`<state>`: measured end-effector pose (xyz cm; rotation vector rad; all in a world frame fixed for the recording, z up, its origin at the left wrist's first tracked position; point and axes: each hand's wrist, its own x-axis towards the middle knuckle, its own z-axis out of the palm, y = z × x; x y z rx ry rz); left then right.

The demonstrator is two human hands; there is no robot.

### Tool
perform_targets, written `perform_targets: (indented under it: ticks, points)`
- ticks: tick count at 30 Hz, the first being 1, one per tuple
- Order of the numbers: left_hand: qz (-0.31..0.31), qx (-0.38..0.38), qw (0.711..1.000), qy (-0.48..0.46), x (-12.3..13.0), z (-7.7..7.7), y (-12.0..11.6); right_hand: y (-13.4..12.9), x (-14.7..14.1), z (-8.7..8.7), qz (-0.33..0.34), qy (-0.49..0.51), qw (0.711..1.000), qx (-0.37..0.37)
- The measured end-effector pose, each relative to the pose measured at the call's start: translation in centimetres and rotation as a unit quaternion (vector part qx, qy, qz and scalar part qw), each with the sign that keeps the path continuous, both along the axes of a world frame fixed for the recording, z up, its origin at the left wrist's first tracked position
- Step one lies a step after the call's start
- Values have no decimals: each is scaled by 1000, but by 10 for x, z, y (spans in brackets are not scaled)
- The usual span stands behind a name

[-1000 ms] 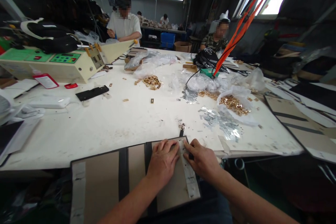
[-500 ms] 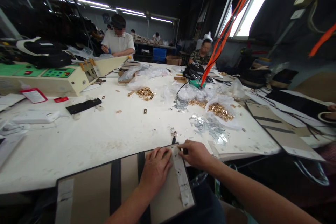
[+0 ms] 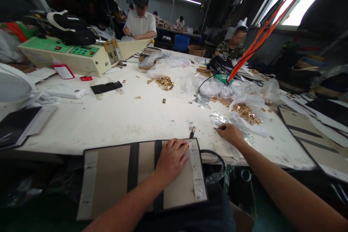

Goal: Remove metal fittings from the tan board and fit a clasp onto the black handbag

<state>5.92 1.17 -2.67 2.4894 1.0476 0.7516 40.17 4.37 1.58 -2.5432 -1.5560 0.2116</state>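
Observation:
My left hand [image 3: 172, 159] lies flat on a beige bag panel [image 3: 112, 174] with dark bands across it, its fingers near the white strip [image 3: 196, 170] at the panel's right end. A short dark strap with a metal clasp [image 3: 193, 130] sticks out past the panel's far edge. A black loop handle [image 3: 222, 159] shows at its right side. Over the table, apart from the panel, my right hand [image 3: 232, 135] pinches a small dark object [image 3: 223, 127]; its exact kind is unclear. Thin silver metal pieces [image 3: 217, 117] lie just beyond that hand.
Gold metal fittings [image 3: 246, 113] sit in a plastic bag at the right, with another gold pile [image 3: 164, 82] farther back. A cream machine [image 3: 81, 58] stands at the left. Orange strips [image 3: 252, 49] hang at the right. Two co-workers sit across the table.
My right hand has left the panel's white strip and moved right, over the table by the silver pieces. My left hand stays on the panel. The view has shifted left.

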Motion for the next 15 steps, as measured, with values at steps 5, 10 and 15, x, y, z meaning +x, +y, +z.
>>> perform_targets:
  ticks: [5, 10, 15]
  points:
    - [1, -8, 1000, -3, 0, 1, 0, 1, 1, 12, 43, 12, 999, 9]
    - [0, -2, 1000, -4, -1, -2, -1, 1, -5, 21, 71, -25, 997, 26]
    - [1, -7, 1000, -9, -1, -3, -1, -2, -17, 33, 100, -45, 993, 43]
